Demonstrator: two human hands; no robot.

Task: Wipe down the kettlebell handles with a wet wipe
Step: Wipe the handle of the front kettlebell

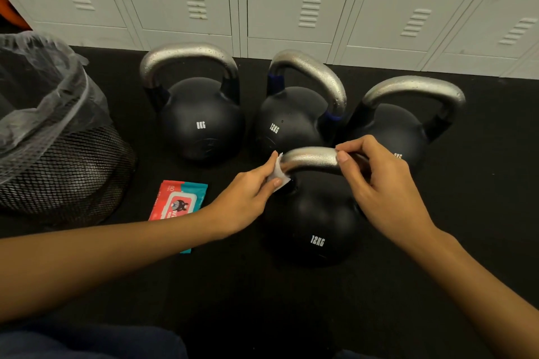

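So here's what I've got on the head cam: four black kettlebells on a dark floor mat (291, 315), and the nearest kettlebell (313, 221), the one marked 12KG, sits right in front of me. My left hand (248, 198) has a white wet wipe (277, 173) pinched between thumb and fingers, and the wipe is wrapped against the left end of that bell's silver handle (309, 159), right where the handle bends down toward the body. My right hand (382, 183) is on the other end of the same handle, fingers curled over the top and thumb tucked under, so it's got a proper hold on the bar. Behind it, three more bells stand in a row in front of the grey lockers (291, 3): an 8KG kettlebell (201, 122) on the left, a second 12KG kettlebell (291, 122) in the middle, and a right-hand kettlebell (399, 131) whose label is mostly hidden behind my right hand, so I can't read the weight. The red and teal wipes pack (179, 201) lies flat on the mat just left of my left wrist, partly under my forearm. Further left there's a black mesh bin (67, 172) with a clear plastic liner (43, 90).
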